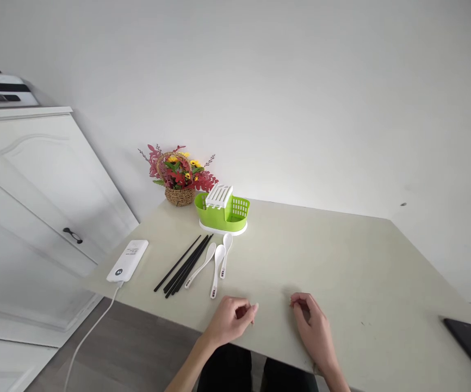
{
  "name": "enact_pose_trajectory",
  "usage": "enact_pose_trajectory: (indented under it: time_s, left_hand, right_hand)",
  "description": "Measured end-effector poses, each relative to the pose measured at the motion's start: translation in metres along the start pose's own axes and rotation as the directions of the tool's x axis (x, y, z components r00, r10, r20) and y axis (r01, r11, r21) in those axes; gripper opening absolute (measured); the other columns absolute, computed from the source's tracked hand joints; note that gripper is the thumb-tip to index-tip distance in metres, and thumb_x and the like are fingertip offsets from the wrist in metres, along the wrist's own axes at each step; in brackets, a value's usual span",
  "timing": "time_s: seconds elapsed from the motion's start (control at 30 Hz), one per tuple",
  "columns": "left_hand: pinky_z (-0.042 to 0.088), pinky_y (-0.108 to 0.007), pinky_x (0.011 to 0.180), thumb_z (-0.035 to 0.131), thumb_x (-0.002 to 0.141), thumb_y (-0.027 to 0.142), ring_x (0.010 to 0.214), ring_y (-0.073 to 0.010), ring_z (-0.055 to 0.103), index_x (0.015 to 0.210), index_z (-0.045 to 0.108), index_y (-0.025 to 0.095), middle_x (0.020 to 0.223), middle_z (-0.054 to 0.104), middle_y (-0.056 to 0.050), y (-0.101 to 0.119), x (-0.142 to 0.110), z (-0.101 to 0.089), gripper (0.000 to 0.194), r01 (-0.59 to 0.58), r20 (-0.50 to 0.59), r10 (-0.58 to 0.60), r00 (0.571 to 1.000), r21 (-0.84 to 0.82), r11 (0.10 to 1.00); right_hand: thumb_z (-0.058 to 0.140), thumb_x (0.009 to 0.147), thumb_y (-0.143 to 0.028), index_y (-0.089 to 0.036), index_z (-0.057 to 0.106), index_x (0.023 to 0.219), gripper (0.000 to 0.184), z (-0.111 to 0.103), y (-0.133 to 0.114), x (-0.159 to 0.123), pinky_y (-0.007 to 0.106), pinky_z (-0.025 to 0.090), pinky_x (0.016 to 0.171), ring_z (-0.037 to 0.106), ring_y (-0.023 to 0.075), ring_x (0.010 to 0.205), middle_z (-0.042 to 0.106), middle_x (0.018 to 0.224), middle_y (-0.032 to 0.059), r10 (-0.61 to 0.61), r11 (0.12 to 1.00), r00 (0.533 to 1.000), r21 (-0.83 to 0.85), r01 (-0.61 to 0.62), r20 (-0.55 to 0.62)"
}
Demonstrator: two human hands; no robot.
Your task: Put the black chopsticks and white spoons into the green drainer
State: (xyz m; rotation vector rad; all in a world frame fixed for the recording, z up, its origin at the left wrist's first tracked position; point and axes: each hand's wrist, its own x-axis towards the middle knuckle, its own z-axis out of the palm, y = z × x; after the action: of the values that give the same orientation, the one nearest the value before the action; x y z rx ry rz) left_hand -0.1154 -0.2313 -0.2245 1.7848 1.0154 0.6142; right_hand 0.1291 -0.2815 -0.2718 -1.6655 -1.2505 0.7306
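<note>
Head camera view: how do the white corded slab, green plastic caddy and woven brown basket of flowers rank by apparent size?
1. Woven brown basket of flowers
2. Green plastic caddy
3. White corded slab

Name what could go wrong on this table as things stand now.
The white cable hangs off the front edge of the table from the white power bank; a snag on it could drag the power bank down.

Most of the black chopsticks lie bunched together, so lifting one might shift or roll its neighbours.

The left hand is near the spoon handles, so a careless sweep could knock the white spoons.
</note>
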Motion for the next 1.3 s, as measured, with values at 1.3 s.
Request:
enact_pose_trajectory:
  time_s: [1.3]
  left_hand:
    - [0.031,-0.024,0.051,0.05,0.103,0.052,0.049,-0.0099,0.045,0.062,0.059,0.018,0.053,0.049,0.002,0.0029,0.0007,0.0025,0.054,0.001,-0.029,0.0,1.0,0.03,1.0]
  right_hand:
    - [0.051,0.094,-0.043,-0.026,0.065,0.1,0.023,-0.0027,-0.0038,-0.0018,0.031,0.053,0.076,0.069,0.0233,0.094,0.073,0.101,0.0073,0.0,1.0,1.0,-0.027,0.0,-0.016]
